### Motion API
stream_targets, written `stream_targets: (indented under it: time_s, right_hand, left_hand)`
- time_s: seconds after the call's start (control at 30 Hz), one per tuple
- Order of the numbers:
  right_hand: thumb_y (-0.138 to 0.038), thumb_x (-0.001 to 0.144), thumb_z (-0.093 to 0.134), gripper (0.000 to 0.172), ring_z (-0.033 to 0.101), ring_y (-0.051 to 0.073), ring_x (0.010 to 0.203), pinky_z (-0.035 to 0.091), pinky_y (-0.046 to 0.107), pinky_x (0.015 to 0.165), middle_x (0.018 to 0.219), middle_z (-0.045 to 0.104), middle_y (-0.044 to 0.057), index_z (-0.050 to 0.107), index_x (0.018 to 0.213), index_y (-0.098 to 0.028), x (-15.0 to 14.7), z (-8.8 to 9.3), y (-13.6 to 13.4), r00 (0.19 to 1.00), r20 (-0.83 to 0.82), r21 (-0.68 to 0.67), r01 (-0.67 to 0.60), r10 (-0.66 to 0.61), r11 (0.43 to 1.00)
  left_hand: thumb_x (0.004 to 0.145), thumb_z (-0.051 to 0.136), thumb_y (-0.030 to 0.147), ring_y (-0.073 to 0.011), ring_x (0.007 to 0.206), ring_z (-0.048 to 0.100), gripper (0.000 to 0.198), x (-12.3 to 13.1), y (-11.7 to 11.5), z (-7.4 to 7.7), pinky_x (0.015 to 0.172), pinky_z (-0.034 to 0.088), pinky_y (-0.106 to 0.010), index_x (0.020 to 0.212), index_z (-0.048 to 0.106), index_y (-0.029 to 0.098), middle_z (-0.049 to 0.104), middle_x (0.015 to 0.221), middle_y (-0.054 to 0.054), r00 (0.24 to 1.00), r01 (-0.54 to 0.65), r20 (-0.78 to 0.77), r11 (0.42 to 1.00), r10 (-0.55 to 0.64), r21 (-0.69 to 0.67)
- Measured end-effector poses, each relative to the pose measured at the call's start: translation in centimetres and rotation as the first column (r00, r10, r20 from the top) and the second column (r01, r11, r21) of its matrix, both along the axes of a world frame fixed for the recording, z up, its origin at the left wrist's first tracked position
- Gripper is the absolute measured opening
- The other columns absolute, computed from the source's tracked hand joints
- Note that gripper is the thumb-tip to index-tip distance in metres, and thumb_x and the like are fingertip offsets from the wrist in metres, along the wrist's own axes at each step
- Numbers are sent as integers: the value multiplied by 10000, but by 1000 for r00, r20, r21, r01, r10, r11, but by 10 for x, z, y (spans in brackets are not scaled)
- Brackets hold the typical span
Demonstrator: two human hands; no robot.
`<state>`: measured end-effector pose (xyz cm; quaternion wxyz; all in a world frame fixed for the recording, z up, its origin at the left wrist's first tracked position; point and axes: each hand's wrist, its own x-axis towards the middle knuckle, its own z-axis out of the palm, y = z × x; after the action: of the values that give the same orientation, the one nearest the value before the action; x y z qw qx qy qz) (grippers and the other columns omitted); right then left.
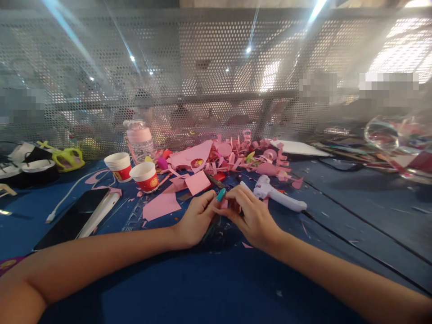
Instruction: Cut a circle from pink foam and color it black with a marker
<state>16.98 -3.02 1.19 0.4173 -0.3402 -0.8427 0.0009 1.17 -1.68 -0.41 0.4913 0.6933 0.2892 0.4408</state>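
My left hand (pixel 197 220) and my right hand (pixel 254 218) meet over the middle of the blue table. Both are closed, fingertips pinched together around a small pink piece (pixel 224 204), mostly hidden by the fingers. A teal nail shows on my left thumb. Just right of my right hand lies a white glue gun (pixel 281 197) with a black cord. Beyond my left hand are a flat pink sheet (pixel 162 206) and a smaller pink square (pixel 197 182). A dark-bladed tool (pixel 215 181) rests behind my fingertips, partly covered.
Pink scraps and curls (pixel 236 155) are heaped at the back. Two red-and-white paper cups (pixel 118 166) and a pink-topped bottle (pixel 140 137) stand left of them. A black phone (pixel 72 216) and a white cable (pixel 69 198) lie left. Perforated metal screen (pixel 209 72) behind.
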Motion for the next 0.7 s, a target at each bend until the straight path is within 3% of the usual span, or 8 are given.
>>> stream_targets:
  time_s: [0.23, 0.4, 0.5, 0.7]
  right_hand:
    - [-310, 913, 456, 150, 523, 130, 625, 407, 232, 541, 713, 557, 24, 502, 826, -196, 1, -3, 1, 999, -28, 112, -24, 28, 993]
    - [-331, 907, 465, 190, 519, 130, 604, 401, 237, 528, 689, 560, 23, 503, 775, -199, 2, -5, 1, 999, -33, 112, -26, 30, 993]
    - [-351, 911, 447, 208, 522, 135, 613, 408, 242, 540, 699, 568, 32, 519, 795, -194, 3, -6, 2, 999, -20, 121, -36, 39, 992]
    - [-361, 911, 443, 221, 518, 136, 588, 404, 242, 534, 662, 551, 20, 499, 765, -205, 3, -7, 1, 1000, 13, 159, -21, 19, 987]
  left_hand:
    - [829, 462, 564, -47, 430, 277, 415, 1, -1, 4, 401, 218, -175, 698, 394, 176, 345, 524, 85, 993, 118, 14, 988, -117, -101]
    - [812, 411, 638, -47, 381, 282, 472, 1, -3, 3, 357, 206, -176, 706, 401, 178, 361, 482, 81, 992, 123, 7, 984, -123, -130]
    - [819, 349, 666, -51, 365, 288, 505, 0, -3, 2, 348, 202, -185, 700, 405, 178, 375, 476, 71, 997, 75, -11, 991, -77, -110]
    - [844, 419, 571, -58, 473, 299, 446, -1, -1, 6, 432, 237, -194, 646, 393, 172, 360, 549, 62, 994, 10, -109, 999, -5, 44]
